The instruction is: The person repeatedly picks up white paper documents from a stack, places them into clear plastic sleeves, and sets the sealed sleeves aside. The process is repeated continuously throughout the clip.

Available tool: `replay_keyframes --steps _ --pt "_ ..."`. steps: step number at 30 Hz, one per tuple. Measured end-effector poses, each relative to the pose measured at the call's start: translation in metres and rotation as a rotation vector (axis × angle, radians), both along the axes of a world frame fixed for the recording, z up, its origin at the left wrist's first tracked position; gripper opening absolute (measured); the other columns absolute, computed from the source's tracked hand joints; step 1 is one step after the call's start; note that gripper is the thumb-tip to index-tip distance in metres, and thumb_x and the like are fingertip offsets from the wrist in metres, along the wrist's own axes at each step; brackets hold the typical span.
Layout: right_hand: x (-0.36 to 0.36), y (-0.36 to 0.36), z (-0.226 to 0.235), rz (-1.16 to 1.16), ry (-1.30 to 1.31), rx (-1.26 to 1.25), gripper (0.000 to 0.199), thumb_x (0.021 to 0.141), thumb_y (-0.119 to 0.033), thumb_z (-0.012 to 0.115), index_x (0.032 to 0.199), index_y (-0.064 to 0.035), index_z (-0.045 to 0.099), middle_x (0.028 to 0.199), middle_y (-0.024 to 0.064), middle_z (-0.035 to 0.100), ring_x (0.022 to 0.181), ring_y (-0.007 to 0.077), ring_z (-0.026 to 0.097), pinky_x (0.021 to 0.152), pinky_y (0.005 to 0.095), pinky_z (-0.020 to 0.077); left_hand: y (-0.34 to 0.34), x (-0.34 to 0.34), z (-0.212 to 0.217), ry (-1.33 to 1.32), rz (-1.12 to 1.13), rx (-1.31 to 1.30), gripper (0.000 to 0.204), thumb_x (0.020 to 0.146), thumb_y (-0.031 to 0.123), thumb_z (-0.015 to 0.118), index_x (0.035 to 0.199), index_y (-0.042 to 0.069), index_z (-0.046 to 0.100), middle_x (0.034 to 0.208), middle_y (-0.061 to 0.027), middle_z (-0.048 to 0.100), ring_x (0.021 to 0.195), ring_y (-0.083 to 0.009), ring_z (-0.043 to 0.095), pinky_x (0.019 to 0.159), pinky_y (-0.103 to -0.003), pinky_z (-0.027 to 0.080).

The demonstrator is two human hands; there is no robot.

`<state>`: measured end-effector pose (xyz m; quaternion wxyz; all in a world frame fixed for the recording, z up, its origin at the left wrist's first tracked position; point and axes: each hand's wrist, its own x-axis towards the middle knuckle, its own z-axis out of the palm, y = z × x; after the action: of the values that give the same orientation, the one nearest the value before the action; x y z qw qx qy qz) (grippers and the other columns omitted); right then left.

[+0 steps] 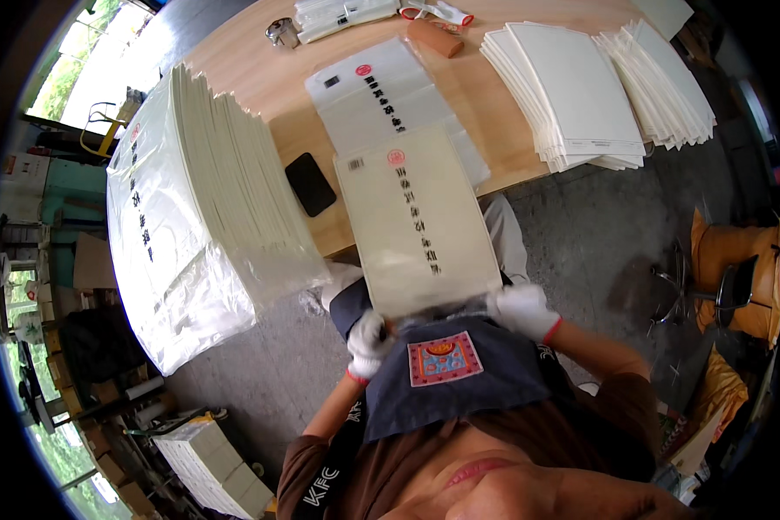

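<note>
A flat clear plastic bag [425, 230] with cream sheets in it spans from the table edge to my lap, printed with dark characters and a round red mark. My left hand [370, 345], in a white knit glove, is closed at the bag's near left corner. At the near right corner, my right hand [522, 310], also gloved, grips the bag's edge; its fingers are slightly blurred. Loose clear film bunches between the two hands. Beyond the bag, a stack of flat printed plastic bags [364, 100] lies on the table, partly covered by it.
On the wooden table [234, 39], a tall pile of bagged sheets [234, 165] stands left beside a black phone [310, 185]. White paper stacks [572, 91] lie right. At the back are a tape roll [281, 33] and red-handled scissors [438, 12]. A chair [728, 286] stands right.
</note>
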<state>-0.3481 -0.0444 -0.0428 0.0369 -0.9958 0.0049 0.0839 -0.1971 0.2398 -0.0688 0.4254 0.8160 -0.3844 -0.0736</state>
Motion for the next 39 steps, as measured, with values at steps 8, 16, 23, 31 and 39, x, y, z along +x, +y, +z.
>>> replay_keyframes --steps 8,16,23,31,39 --pt "0.002 -0.015 -0.008 -0.011 0.142 0.069 0.03 0.083 -0.029 0.051 0.063 -0.0086 0.06 0.063 0.0158 0.06 0.06 0.0288 0.063 0.049 0.0458 0.0467 0.005 0.02 -0.026 -0.046 0.04 0.192 0.013 0.074 -0.001 0.06 0.08 0.006 0.051 0.071 -0.0116 0.051 0.061 -0.0291 0.055 0.055 -0.037 0.045" --pt "0.099 -0.073 -0.109 -0.709 -0.324 0.965 0.036 0.094 -0.04 0.047 0.107 -0.0089 0.06 0.091 0.0139 0.065 0.082 0.0289 0.063 0.072 0.0406 0.0481 -0.035 0.09 -0.073 0.648 0.346 0.129 0.043 0.092 0.038 0.054 0.116 0.003 0.061 0.1 -0.0152 0.067 0.093 -0.0192 0.062 0.082 -0.03 0.047" --pt "0.148 0.042 -0.072 -0.661 0.11 2.344 0.042 0.096 -0.028 0.05 0.128 -0.0011 0.048 0.118 0.0092 0.058 0.107 0.0172 0.056 0.088 0.0306 0.048 -0.063 0.082 0.183 -0.094 0.107 0.152 0.018 0.086 0.025 0.057 0.087 0.008 0.059 0.071 -0.0133 0.059 0.067 -0.0352 0.06 0.059 -0.043 0.046" --pt "0.28 0.082 0.103 -0.02 -0.067 1.867 0.044 0.094 -0.041 0.052 0.114 -0.0031 0.061 0.099 0.0004 0.063 0.086 0.0061 0.057 0.068 0.0213 0.0432 0.093 0.113 0.267 -0.559 0.684 -0.533 0.022 0.094 0.02 0.055 0.098 0.0 0.062 0.075 -0.0006 0.058 0.067 -0.0066 0.053 0.059 -0.023 0.043" --pt "0.337 0.125 0.177 0.098 -0.32 0.958 0.062 0.082 -0.065 0.053 0.068 -0.0047 0.051 0.058 0.0115 0.055 0.057 0.0237 0.058 0.054 0.037 0.045 0.204 0.202 0.216 -0.23 1.109 0.016 0.048 0.099 0.038 0.039 0.118 -0.004 0.053 0.1 -0.012 0.061 0.094 -0.0194 0.059 0.086 -0.032 0.048"
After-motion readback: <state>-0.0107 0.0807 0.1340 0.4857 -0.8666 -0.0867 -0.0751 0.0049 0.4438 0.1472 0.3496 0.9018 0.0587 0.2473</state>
